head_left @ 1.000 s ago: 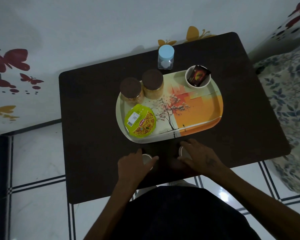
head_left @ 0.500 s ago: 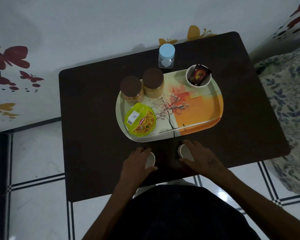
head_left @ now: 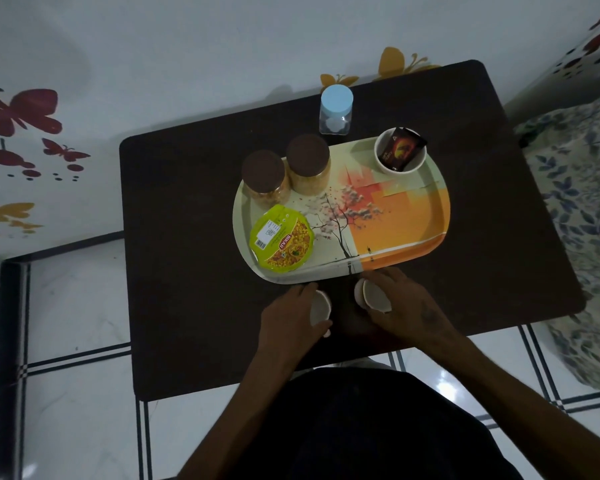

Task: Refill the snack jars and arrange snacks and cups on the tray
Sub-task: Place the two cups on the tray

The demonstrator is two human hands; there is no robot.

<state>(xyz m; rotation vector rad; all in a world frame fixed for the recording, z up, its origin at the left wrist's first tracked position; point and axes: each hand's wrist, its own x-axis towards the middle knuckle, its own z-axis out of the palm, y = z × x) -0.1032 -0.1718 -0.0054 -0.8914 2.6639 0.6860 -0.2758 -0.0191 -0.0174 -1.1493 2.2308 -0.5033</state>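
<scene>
- Two white cups: left hand (head_left: pixel 284 318) curls its fingers round one cup (head_left: pixel 320 308), right hand (head_left: pixel 407 306) round the other cup (head_left: pixel 374 295).
- Two brown-lidded jars (head_left: pixel 286 171), one round snack pack (head_left: pixel 280 242), one bowl (head_left: pixel 397 157) on the oval tray (head_left: pixel 413 216).

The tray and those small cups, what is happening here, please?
A person holds one small white cup in each hand: left hand grips the left cup, right hand grips the right cup, both at the near edge of the tray. On the tray stand two brown-lidded snack jars, a green snack packet and a white bowl.
</scene>
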